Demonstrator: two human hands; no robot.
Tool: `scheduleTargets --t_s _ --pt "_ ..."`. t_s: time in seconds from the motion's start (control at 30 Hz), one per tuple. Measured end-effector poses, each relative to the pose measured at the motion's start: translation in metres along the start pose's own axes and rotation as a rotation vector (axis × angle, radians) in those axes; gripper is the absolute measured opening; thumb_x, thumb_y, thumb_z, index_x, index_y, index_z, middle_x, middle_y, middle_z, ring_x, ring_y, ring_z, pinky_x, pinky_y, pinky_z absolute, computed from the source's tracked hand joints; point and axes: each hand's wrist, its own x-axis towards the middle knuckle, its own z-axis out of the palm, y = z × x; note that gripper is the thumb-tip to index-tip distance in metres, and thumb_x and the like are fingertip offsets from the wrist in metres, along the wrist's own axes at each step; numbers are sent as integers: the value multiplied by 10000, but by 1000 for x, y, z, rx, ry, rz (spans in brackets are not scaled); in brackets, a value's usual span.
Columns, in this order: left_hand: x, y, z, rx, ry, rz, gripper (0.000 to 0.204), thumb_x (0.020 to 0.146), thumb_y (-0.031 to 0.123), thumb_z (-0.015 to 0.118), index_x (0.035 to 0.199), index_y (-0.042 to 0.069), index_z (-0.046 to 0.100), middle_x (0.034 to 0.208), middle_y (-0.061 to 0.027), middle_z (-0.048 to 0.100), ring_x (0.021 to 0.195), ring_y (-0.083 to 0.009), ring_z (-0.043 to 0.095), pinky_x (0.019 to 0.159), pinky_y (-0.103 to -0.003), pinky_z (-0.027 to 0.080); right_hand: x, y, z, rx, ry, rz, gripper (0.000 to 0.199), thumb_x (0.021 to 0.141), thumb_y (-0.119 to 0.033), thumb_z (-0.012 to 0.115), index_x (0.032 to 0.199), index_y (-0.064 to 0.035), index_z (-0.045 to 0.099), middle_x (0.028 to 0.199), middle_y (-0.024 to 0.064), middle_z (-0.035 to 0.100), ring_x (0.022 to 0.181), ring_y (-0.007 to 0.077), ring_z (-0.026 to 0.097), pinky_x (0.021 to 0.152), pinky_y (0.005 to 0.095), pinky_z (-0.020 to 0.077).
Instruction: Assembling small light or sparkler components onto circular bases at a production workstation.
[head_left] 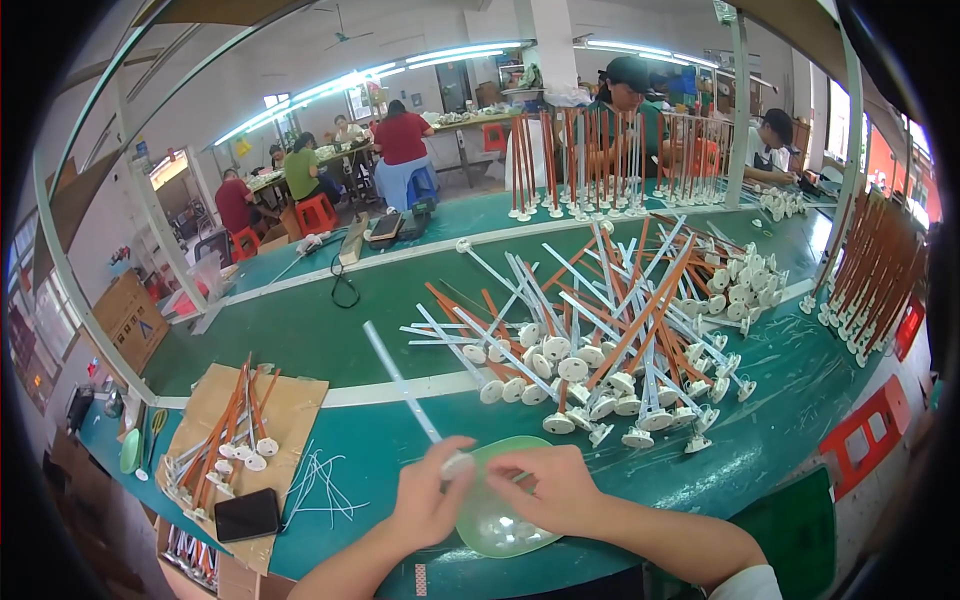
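My left hand (430, 495) is closed round the round white base of a long pale strip (402, 382), which points up and away to the left. My right hand (548, 488) is close beside it, fingers bent and pressed together. What they pinch, if anything, is too small to make out. Under both hands sits a translucent green bowl (522, 446) with small shiny pieces in it. Beyond the hands lies a large heap of similar strips (610, 330), brown and pale, with round white bases.
At left, cardboard (305, 400) bears more strips (240, 410) and a black phone (248, 515), with thin white wires (322, 488) alongside. Strips stand upright in rows (580, 165) at the back and right (875, 265). A red stool (868, 430) is at right. Several people work beyond.
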Motion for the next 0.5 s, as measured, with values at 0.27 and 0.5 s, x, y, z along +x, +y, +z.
scheduleTargets --t_s 0.27,0.5 --pt "-3 -12 10 -47 5 61 246 917 76 616 1152 47 547 762 -76 672 674 -176 672 622 -292 503 0 15 -21 -268 -774 -171 199 849 -156 643 995 -23 667 842 166 663 816 340 655 767 426 510" --pt "-4 -6 7 -94 -8 13 240 902 97 646 1125 47 570 777 -77 689 693 -158 686 640 -272 511 8 -2 -24 -354 -709 -32 169 825 -101 678 987 -59 696 823 119 697 748 276 689 722 342 550"
